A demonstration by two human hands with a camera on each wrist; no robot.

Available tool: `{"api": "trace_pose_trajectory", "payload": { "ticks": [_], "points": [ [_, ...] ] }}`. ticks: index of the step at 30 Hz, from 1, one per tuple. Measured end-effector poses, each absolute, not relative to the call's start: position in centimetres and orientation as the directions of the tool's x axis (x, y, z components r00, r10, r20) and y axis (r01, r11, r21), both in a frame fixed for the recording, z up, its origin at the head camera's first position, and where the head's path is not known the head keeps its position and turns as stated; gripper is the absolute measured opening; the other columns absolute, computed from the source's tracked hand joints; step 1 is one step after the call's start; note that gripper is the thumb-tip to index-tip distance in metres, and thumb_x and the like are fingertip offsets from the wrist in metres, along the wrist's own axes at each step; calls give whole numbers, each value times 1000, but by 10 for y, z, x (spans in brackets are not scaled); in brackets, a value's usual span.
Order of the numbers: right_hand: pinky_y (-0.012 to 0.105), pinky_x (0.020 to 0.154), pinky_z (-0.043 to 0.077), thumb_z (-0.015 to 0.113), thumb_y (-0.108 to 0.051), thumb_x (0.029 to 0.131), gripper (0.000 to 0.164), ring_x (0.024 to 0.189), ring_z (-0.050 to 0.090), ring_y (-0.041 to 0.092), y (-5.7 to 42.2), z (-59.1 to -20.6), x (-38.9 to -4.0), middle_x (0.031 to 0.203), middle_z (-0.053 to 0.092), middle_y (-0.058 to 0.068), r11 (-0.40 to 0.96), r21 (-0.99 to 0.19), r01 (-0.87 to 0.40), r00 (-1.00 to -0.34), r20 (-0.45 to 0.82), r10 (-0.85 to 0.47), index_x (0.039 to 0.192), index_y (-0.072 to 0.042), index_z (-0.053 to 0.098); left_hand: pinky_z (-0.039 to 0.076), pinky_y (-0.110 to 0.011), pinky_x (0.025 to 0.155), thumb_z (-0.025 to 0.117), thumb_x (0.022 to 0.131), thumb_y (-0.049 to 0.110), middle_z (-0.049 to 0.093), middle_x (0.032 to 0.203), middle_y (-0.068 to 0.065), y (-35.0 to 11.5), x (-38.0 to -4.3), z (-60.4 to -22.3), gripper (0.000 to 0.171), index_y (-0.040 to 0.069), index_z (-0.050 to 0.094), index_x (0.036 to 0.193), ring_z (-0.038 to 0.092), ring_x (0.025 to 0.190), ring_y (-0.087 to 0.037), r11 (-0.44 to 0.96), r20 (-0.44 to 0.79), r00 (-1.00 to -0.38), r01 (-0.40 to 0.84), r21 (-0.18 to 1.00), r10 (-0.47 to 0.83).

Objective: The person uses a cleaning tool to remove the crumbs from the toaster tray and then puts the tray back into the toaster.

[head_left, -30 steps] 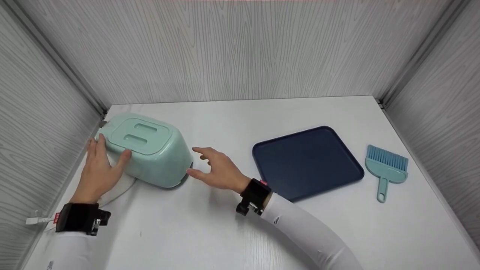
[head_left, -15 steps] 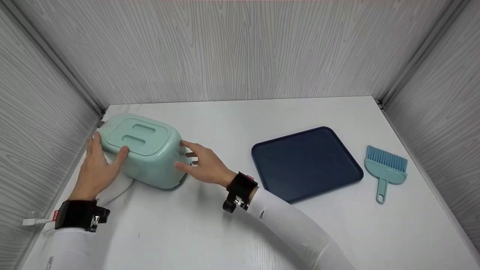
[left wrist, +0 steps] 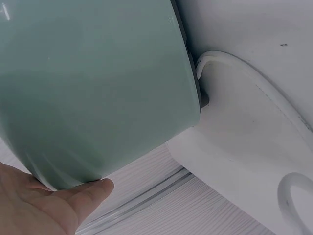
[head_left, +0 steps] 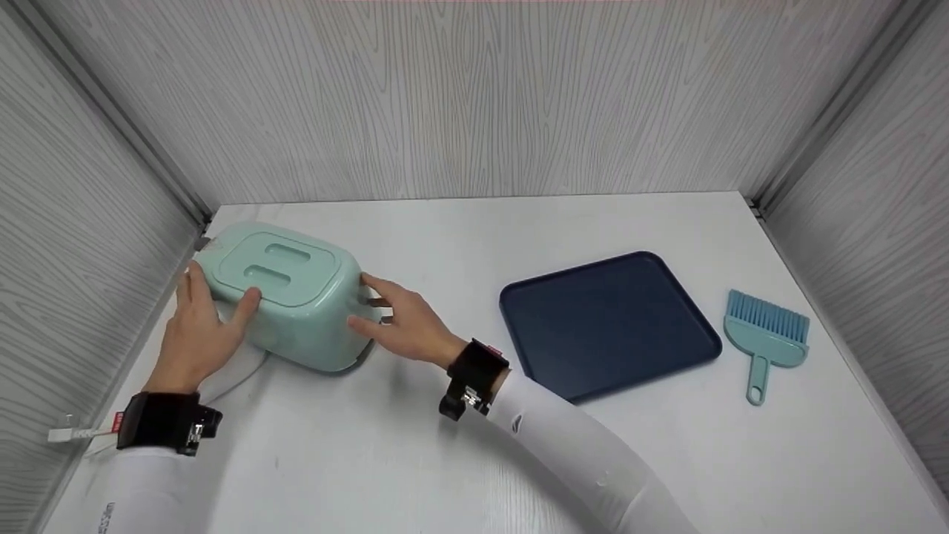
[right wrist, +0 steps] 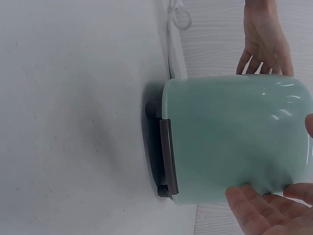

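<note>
A mint-green toaster point(head_left: 319, 322), its top cover bearing two slot-shaped recesses, stands at the left of the table. My left hand point(head_left: 196, 334) rests on its left end, fingers fairly straight and the thumb along the top's near edge. Against the right end lies my right hand point(head_left: 408, 322), fingers spread toward the far side and thumb on the near side. The right wrist view has the right fingers point(right wrist: 244, 208) touching the toaster's glossy wall. Part of the left fingers point(left wrist: 83, 198) meets the toaster's lower corner in the left wrist view.
A dark blue tray point(head_left: 608, 326) lies right of centre. Farther right is a blue hand brush point(head_left: 767, 334). A white cord point(head_left: 241, 382) runs from behind the toaster toward a white plug point(head_left: 67, 434) at the left wall. Wood-grained walls enclose the table.
My right hand has moved left from beside the toaster to touch its right end. The left hand stays on the toaster, which has hardly moved.
</note>
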State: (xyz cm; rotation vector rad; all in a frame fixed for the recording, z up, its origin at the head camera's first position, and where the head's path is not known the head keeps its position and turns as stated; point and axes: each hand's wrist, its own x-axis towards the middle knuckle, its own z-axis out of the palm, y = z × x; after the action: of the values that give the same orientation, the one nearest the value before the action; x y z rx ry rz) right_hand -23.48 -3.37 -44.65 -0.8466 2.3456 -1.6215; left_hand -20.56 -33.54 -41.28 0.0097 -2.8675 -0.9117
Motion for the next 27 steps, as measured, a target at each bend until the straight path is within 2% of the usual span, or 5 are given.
{"api": "trace_pose_trajectory", "payload": {
  "ticks": [6,15,20,27],
  "points": [
    [47,99,50,63,-45,94,72,125,55,21,-29,-448,-234,153,39,-5,250,-897,-365,-829,190,-527,153,-18,32,19,-75,104,44,97,57,-12,157,-32,-332,-205,-412,100,-2,-16,151,15,132,-66,819,123,-991,33,572,-45],
    [45,97,52,64,-40,95,69,123,57,25,-19,-452,-232,151,41,-3,218,-894,-391,-817,227,-530,152,-15,34,26,-75,99,47,97,54,0,159,-30,-322,-204,-414,99,-5,-10,152,28,125,-67,821,176,-984,70,566,-37],
    [45,96,53,64,-38,95,68,122,58,24,-13,-453,-230,151,42,-3,205,-893,-400,-814,243,-527,152,-15,35,26,-75,99,47,97,55,1,160,-28,-317,-203,-415,99,-3,-10,153,30,124,-67,818,180,-983,69,571,-42],
    [51,97,51,65,-39,94,68,122,58,27,-5,-452,-226,151,43,-1,185,-902,-390,-818,247,-520,151,-12,37,28,-76,98,48,96,57,2,159,-29,-311,-200,-415,100,-5,-8,153,33,120,-68,823,189,-981,75,563,-39]
  ]
}}
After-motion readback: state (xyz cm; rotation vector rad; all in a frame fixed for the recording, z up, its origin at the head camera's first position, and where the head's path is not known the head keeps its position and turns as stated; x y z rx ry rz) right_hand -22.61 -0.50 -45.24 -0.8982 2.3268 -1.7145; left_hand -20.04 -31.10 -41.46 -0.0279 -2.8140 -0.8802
